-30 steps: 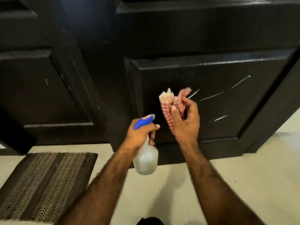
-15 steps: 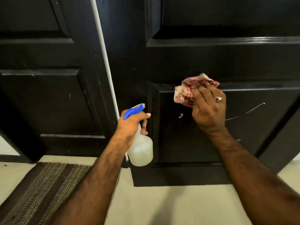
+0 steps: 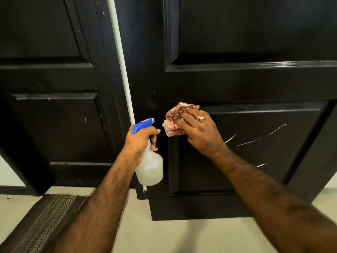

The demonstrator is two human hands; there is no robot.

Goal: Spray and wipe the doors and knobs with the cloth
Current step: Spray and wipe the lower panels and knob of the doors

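Observation:
Two black panelled doors fill the view: the right door (image 3: pixel 246 84) stands nearer, the left door (image 3: pixel 51 84) sits behind it. My right hand (image 3: pixel 198 132) presses a bunched red-and-white checked cloth (image 3: pixel 175 119) against the top left corner of the right door's lower panel, fingers laid over the cloth. My left hand (image 3: pixel 141 139) grips the neck of a translucent spray bottle (image 3: pixel 150 167) with a blue trigger head, held upright just left of the cloth. White streaks mark the lower panel to the right of my hand. No knob is in view.
A white strip (image 3: pixel 121 61) runs down between the two doors. A dark woven doormat (image 3: pixel 42 221) lies on the pale floor (image 3: pixel 182 238) at the lower left, in front of the left door.
My right hand turned palm-down and carried the cloth up onto the panel's top edge, then slid it left toward the corner. The view rose up the doors. The bottle stayed in my left hand.

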